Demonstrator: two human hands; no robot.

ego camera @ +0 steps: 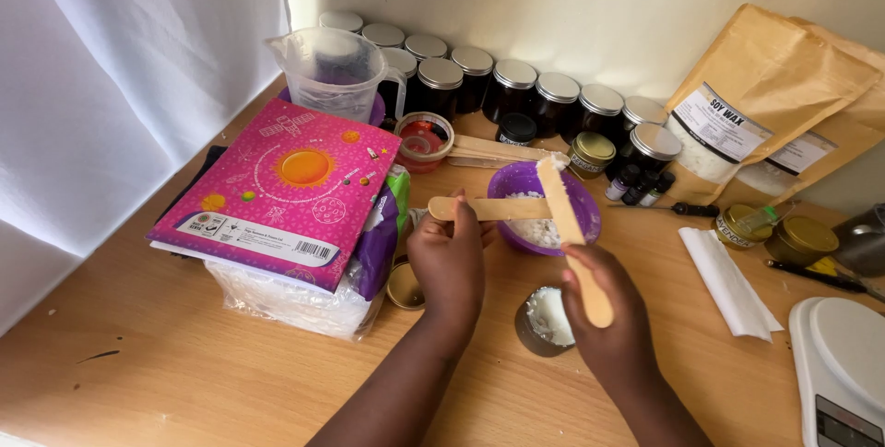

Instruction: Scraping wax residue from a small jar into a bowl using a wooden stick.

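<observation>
Head: both hands [449, 258] w/ sticks [573, 226] over purple bowl [587, 217]; tan pouch [737, 97] behind.

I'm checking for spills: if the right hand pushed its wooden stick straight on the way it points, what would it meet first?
Probably the far rim of the purple bowl; the right hand angles its stick up-left over it, though height is unclear.

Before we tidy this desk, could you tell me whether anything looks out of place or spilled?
Nothing is spilled. The pink book sits tilted on a lumpy plastic bag, overhanging it, and a small gold lid lies loose beside it.
</observation>
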